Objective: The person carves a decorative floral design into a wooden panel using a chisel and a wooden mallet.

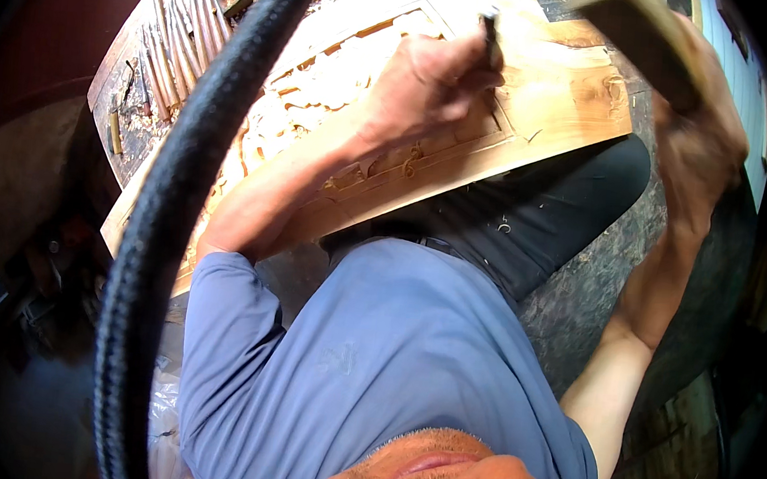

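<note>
A pale wooden panel (560, 100) with relief carving lies slanted across the work table, its near edge above my dark-trousered leg. My left hand (433, 84) is closed round an upright carving chisel (489, 37), over the right part of the carved area. Only the chisel's dark top end shows above the fist; the blade is hidden. Raised at the upper right, my right hand (697, 144) grips a wooden mallet (642, 45). The mallet's block-shaped head is slightly blurred and hangs to the right of the chisel, apart from it. Carved scrollwork (309, 96) shows beyond my left forearm.
Several wooden-handled carving tools (186, 44) lie in a row on the table at the far left. Curled shavings are scattered on the panel and table. A thick black braided cable (185, 158) crosses the left of the view. Clear plastic (168, 430) sits at lower left.
</note>
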A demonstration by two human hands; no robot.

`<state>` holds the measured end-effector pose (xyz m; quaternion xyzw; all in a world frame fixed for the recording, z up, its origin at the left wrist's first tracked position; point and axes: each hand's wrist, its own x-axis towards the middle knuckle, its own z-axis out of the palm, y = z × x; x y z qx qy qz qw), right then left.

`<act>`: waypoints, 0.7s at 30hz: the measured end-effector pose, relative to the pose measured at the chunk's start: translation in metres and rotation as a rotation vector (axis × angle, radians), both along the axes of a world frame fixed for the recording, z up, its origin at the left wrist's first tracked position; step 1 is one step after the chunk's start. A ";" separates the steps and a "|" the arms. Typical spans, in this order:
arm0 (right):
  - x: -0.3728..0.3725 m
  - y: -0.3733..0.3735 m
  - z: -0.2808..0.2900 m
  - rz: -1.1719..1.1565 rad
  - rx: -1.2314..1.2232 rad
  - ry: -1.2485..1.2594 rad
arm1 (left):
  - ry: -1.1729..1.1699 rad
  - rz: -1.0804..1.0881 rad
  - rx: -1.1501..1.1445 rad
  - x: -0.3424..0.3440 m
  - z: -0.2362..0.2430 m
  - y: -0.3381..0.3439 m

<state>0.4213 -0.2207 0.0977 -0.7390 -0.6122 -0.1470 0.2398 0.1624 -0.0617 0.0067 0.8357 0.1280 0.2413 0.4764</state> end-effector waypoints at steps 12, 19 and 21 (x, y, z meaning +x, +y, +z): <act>0.012 -0.077 -0.095 0.051 0.388 1.696 | -0.371 0.768 -0.465 -0.144 0.030 0.142; -0.002 -0.067 -0.091 -0.012 0.196 1.423 | -0.412 1.127 -0.147 -0.231 -0.014 0.207; -0.003 -0.069 -0.094 -0.080 0.190 1.361 | -0.468 1.047 -0.240 -0.224 -0.017 0.207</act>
